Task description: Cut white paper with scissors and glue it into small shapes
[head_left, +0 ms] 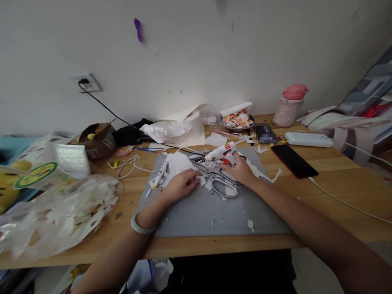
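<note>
Looking down through the head camera, I've got both hands out over the grey cutting mat (214, 212), which lies in the middle of the wooden tabletop (337, 183) close to its near edge. My right hand (240, 169) sits at the far middle of the mat, fingers curled round the handle of the white glue gun (220, 153); a red light glows on it, so I judge it is hot. Its nozzle points left, toward the white paper (179, 163) lying at the mat's far left part. My left hand (180, 185) lies flat on that paper's near edge, fingers stretched out and pressing, gripping nothing. Between the two hands lie the scissors (222, 183), blades shut as far as I can tell, amid small paper scraps.

A white pen-like tool (161, 173) lies at the mat's left edge. A red phone (294, 160) rests toward the right edge of the tabletop, and a clear bag of offcuts (61, 212) slumps at the near left corner.

By my reading, this is the gluing step: paper pinned, gun gripped. The next move calls for bringing the nozzle over to the paper, keeping the pinning fingers clear of the tip.
</note>
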A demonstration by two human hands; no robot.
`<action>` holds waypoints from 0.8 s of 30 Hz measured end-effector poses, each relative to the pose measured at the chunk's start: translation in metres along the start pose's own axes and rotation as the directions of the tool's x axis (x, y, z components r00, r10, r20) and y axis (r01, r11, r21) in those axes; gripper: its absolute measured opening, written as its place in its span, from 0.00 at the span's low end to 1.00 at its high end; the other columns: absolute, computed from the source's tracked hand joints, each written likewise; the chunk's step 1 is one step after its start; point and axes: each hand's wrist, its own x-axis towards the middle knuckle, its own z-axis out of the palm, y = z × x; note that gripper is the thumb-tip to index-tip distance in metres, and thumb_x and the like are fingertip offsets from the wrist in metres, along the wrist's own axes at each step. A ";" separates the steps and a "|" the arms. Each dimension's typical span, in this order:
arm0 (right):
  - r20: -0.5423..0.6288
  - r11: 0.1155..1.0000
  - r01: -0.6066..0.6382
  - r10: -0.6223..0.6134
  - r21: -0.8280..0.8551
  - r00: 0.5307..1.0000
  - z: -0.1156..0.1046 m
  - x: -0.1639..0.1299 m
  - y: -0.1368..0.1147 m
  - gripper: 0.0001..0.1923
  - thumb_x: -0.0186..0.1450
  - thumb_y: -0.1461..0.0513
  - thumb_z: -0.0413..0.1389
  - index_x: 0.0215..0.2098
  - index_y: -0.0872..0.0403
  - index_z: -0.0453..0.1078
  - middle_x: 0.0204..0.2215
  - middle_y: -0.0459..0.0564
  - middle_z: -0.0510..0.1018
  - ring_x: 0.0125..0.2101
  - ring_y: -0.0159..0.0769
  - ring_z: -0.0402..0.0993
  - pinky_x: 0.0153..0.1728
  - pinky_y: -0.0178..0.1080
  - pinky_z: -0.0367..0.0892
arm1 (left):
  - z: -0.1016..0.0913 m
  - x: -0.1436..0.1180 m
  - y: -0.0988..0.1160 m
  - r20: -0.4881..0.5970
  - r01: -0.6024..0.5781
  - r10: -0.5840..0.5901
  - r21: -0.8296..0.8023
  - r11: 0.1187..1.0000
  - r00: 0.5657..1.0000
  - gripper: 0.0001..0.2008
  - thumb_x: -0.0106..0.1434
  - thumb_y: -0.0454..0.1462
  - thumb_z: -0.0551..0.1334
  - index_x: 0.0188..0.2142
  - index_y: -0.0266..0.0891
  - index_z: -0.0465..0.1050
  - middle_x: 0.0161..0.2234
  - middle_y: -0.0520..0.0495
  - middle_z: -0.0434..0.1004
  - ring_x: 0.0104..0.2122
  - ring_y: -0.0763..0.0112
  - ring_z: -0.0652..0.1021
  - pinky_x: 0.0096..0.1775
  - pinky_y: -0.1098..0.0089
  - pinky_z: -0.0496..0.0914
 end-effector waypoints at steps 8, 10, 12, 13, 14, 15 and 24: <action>0.005 1.000 -0.015 0.015 -0.013 1.000 0.000 0.000 0.000 0.20 0.53 0.50 0.59 0.37 0.54 0.65 0.30 0.52 0.75 0.32 0.45 0.74 0.32 0.43 0.67 | 0.003 -0.003 0.000 0.094 -0.146 0.130 0.184 0.972 0.987 0.16 0.67 0.36 0.49 0.52 0.44 0.66 0.41 0.45 0.72 0.39 0.66 0.75 0.40 0.68 0.69; 0.001 1.000 0.008 -0.008 0.001 1.000 0.000 0.000 0.001 0.19 0.53 0.50 0.58 0.37 0.53 0.65 0.31 0.52 0.76 0.32 0.44 0.74 0.32 0.42 0.67 | 0.003 -0.003 -0.001 0.079 -0.143 0.130 0.195 0.970 0.988 0.16 0.66 0.35 0.50 0.51 0.43 0.67 0.41 0.45 0.72 0.38 0.67 0.75 0.40 0.68 0.69; -0.006 1.000 0.022 -0.022 0.004 1.000 0.001 0.000 0.002 0.20 0.53 0.50 0.58 0.38 0.53 0.65 0.31 0.52 0.76 0.32 0.44 0.74 0.32 0.42 0.67 | 0.004 -0.003 -0.002 0.058 -0.138 0.128 0.201 0.970 0.990 0.15 0.66 0.35 0.50 0.50 0.42 0.68 0.41 0.45 0.72 0.37 0.68 0.75 0.39 0.69 0.70; -0.008 1.000 0.021 -0.021 0.000 1.000 0.001 0.000 0.002 0.20 0.53 0.50 0.58 0.38 0.53 0.65 0.31 0.52 0.76 0.32 0.44 0.74 0.32 0.42 0.67 | 0.004 -0.003 -0.003 0.048 -0.136 0.129 0.204 0.969 0.991 0.14 0.66 0.35 0.50 0.49 0.42 0.68 0.41 0.45 0.71 0.37 0.68 0.75 0.39 0.69 0.70; -0.007 1.000 0.018 -0.018 -0.003 1.000 0.001 0.000 0.003 0.20 0.53 0.50 0.58 0.38 0.53 0.65 0.31 0.52 0.76 0.32 0.44 0.74 0.32 0.42 0.67 | 0.004 -0.003 -0.003 0.036 -0.133 0.129 0.209 0.969 0.991 0.14 0.66 0.35 0.50 0.48 0.41 0.69 0.40 0.45 0.71 0.36 0.68 0.75 0.38 0.69 0.70; -0.004 1.000 0.016 -0.016 -0.003 1.000 0.000 0.000 0.002 0.20 0.53 0.50 0.58 0.38 0.53 0.65 0.31 0.52 0.76 0.32 0.44 0.74 0.32 0.42 0.67 | 0.004 -0.003 -0.003 0.023 -0.130 0.128 0.213 0.968 0.992 0.13 0.66 0.36 0.51 0.47 0.41 0.70 0.39 0.45 0.71 0.36 0.68 0.75 0.38 0.69 0.70; 0.006 1.000 -0.011 0.011 -0.008 1.000 0.000 0.000 0.002 0.23 0.53 0.50 0.58 0.41 0.55 0.65 0.35 0.56 0.76 0.36 0.47 0.74 0.35 0.44 0.67 | -0.001 -0.003 0.000 0.007 -0.131 0.134 0.270 0.954 0.991 0.13 0.66 0.36 0.49 0.41 0.40 0.72 0.37 0.45 0.71 0.34 0.68 0.74 0.35 0.69 0.70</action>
